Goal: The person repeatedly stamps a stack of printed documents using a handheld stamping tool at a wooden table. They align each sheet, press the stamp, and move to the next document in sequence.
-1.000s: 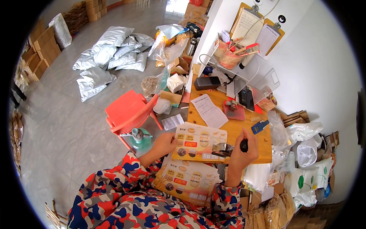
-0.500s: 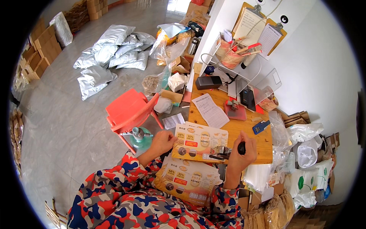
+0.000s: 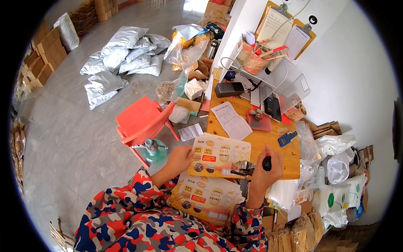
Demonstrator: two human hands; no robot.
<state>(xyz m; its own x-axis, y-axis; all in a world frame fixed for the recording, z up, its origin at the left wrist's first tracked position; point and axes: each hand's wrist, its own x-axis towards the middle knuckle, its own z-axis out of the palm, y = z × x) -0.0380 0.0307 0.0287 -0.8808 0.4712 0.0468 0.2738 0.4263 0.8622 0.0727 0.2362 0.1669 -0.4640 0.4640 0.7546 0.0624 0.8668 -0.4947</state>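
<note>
At the near edge of the wooden table lies a stack of yellow-and-white printed sheets [image 3: 212, 157]. My left hand [image 3: 181, 158] is closed on the left edge of the top sheet, fingers pinched together. My right hand [image 3: 268, 168] grips a metal hand stamp [image 3: 241, 167] by its black knob. The stamp's metal frame sits over the lower right corner of the top sheet; whether it touches the paper I cannot tell. A second pile of the same printed sheets [image 3: 201, 199] lies nearer to me, against my camouflage jacket and between my forearms.
On the table [image 3: 273, 145] are a written form [image 3: 232, 121], a red ink pad [image 3: 259, 122] with a small stamp, a blue device [image 3: 287, 139] and a black phone [image 3: 273, 108]. A red chair [image 3: 142, 119] stands left. Silver bags [image 3: 130, 52] cover part of the floor.
My left hand has shifted slightly down, and the top sheet's left edge has slid a little left with it. My right hand and the stamp stay almost in place.
</note>
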